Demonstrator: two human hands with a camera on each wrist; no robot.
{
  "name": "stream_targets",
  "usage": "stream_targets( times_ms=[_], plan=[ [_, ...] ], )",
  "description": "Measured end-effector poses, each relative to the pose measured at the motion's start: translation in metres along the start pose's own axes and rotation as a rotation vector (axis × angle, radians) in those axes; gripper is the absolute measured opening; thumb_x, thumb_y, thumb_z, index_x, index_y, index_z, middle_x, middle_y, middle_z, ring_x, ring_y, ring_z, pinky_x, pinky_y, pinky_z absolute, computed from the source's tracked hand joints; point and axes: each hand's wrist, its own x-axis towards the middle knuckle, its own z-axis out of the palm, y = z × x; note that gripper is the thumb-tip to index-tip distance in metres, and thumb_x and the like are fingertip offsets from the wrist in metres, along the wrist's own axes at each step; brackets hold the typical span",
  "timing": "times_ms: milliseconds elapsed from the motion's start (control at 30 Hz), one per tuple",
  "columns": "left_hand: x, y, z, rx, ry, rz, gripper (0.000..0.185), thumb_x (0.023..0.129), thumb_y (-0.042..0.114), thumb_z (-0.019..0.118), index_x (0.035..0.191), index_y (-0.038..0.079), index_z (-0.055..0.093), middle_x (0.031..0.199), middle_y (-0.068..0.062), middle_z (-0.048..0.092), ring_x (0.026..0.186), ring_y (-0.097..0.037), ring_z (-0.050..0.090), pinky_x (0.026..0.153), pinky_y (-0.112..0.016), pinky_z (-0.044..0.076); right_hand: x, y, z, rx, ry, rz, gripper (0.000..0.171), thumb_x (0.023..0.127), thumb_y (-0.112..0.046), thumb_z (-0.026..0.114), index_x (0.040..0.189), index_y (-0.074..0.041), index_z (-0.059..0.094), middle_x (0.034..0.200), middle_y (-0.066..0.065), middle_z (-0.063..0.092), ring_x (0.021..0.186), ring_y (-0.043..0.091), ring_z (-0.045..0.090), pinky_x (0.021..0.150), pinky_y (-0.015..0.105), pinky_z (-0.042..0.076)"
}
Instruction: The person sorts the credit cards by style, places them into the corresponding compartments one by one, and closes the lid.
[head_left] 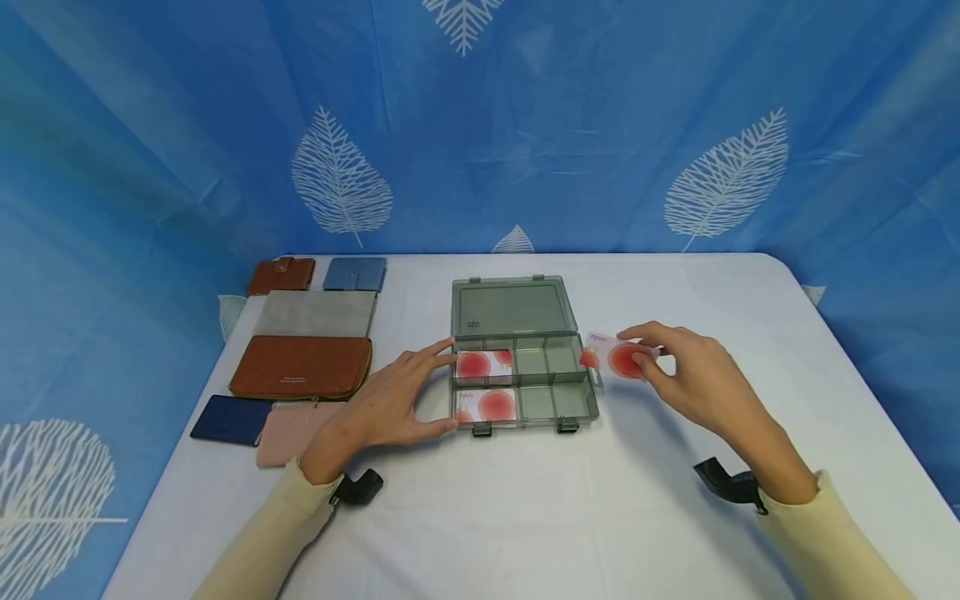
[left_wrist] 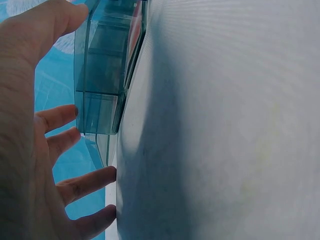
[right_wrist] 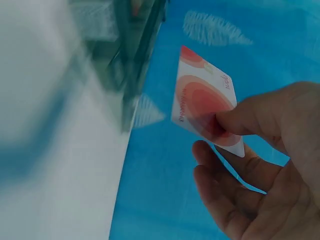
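Observation:
In the head view a grey-green clear plastic box (head_left: 535,402) stands with its lid (head_left: 513,306) folded back. One white-and-red card (head_left: 474,364) lies in its back left compartment, another (head_left: 487,406) in the front left one. My left hand (head_left: 390,400) is spread along the box's left side, thumb and fingertips right at the edge; the left wrist view shows the fingers (left_wrist: 85,185) apart and fairly straight. Just right of the box, my right hand (head_left: 693,375) pinches a similar card (head_left: 611,353) between thumb and fingers. The right wrist view shows this card (right_wrist: 202,95) tilted, held near one end.
At the table's left lie a brown zip wallet (head_left: 296,367), a grey flat case (head_left: 315,312), a small brown wallet (head_left: 281,275), a light-blue one (head_left: 355,273), a navy one (head_left: 231,419) and a pink one (head_left: 292,432). A blue leaf-patterned curtain (head_left: 525,150) hangs behind the white table (head_left: 480,517).

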Motion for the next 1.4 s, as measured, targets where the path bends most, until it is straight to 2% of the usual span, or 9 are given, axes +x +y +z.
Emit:
stream_targets(
  times_ms=[300, 467, 833, 900, 1000, 1167, 1233, 1400],
  plan=[
    [0.0, -0.004, 0.002, 0.008, 0.011, 0.003, 0.093, 0.088, 0.061, 0.079, 0.164, 0.02, 0.046, 0.176, 0.003, 0.03, 0.144, -0.032, 0.052, 0.107, -0.061, 0.05, 0.044, -0.03, 0.044, 0.104, -0.102, -0.105, 0.03, 0.1, -0.002, 0.071, 0.128, -0.013, 0.074, 0.119, 0.009, 0.079, 0.101, 0.032, 0.076, 0.083, 0.052, 0.06],
    [0.001, -0.004, 0.003, 0.003, 0.007, 0.006, 0.093, 0.088, 0.063, 0.078, 0.165, 0.02, 0.045, 0.176, 0.002, 0.031, 0.143, -0.033, 0.052, 0.107, -0.061, 0.05, 0.054, -0.04, 0.063, 0.14, -0.115, -0.12, 0.03, 0.101, -0.003, 0.071, 0.129, -0.012, 0.074, 0.12, 0.008, 0.078, 0.1, 0.03, 0.076, 0.08, 0.048, 0.058],
    [0.002, -0.006, 0.003, 0.008, -0.005, 0.004, 0.094, 0.088, 0.064, 0.077, 0.166, 0.021, 0.044, 0.177, 0.002, 0.03, 0.142, -0.032, 0.052, 0.109, -0.06, 0.05, 0.068, -0.052, 0.093, 0.171, -0.124, -0.147, 0.029, 0.103, -0.005, 0.07, 0.131, -0.012, 0.074, 0.122, 0.006, 0.079, 0.102, 0.027, 0.076, 0.08, 0.047, 0.059],
    [0.001, -0.007, 0.004, 0.009, -0.005, 0.002, 0.095, 0.088, 0.064, 0.077, 0.166, 0.022, 0.044, 0.177, 0.003, 0.029, 0.142, -0.032, 0.053, 0.108, -0.06, 0.05, 0.07, -0.055, 0.1, 0.166, -0.134, -0.153, 0.028, 0.103, -0.006, 0.07, 0.131, -0.012, 0.075, 0.122, 0.005, 0.079, 0.102, 0.025, 0.075, 0.082, 0.045, 0.06],
    [0.001, -0.007, 0.004, 0.009, 0.001, 0.005, 0.095, 0.088, 0.063, 0.077, 0.166, 0.022, 0.043, 0.177, 0.002, 0.03, 0.141, -0.032, 0.053, 0.107, -0.06, 0.051, 0.072, -0.059, 0.108, 0.166, -0.149, -0.152, 0.027, 0.104, -0.006, 0.07, 0.13, -0.013, 0.075, 0.121, 0.004, 0.079, 0.095, 0.022, 0.074, 0.077, 0.042, 0.058],
    [0.001, -0.006, 0.004, 0.008, 0.015, 0.015, 0.093, 0.089, 0.063, 0.078, 0.165, 0.022, 0.044, 0.176, 0.002, 0.031, 0.142, -0.033, 0.053, 0.106, -0.059, 0.052, 0.073, -0.063, 0.119, 0.141, -0.147, -0.161, 0.026, 0.103, -0.007, 0.071, 0.127, -0.015, 0.077, 0.119, 0.002, 0.08, 0.097, 0.022, 0.075, 0.078, 0.042, 0.059],
    [0.001, -0.005, 0.004, 0.01, 0.015, 0.017, 0.093, 0.089, 0.063, 0.078, 0.165, 0.022, 0.044, 0.176, 0.002, 0.031, 0.142, -0.033, 0.053, 0.106, -0.059, 0.051, 0.072, -0.064, 0.122, 0.112, -0.137, -0.171, 0.026, 0.103, -0.008, 0.073, 0.128, -0.015, 0.078, 0.119, 0.002, 0.08, 0.102, 0.023, 0.076, 0.082, 0.042, 0.06],
    [0.0, -0.006, 0.003, 0.014, 0.008, 0.013, 0.094, 0.089, 0.062, 0.078, 0.165, 0.02, 0.044, 0.177, 0.002, 0.03, 0.145, -0.032, 0.051, 0.108, -0.06, 0.05, 0.07, -0.065, 0.128, 0.02, -0.126, -0.201, 0.03, 0.104, -0.013, 0.072, 0.133, -0.015, 0.078, 0.121, 0.01, 0.072, 0.094, 0.024, 0.071, 0.075, 0.04, 0.059]
  ],
)
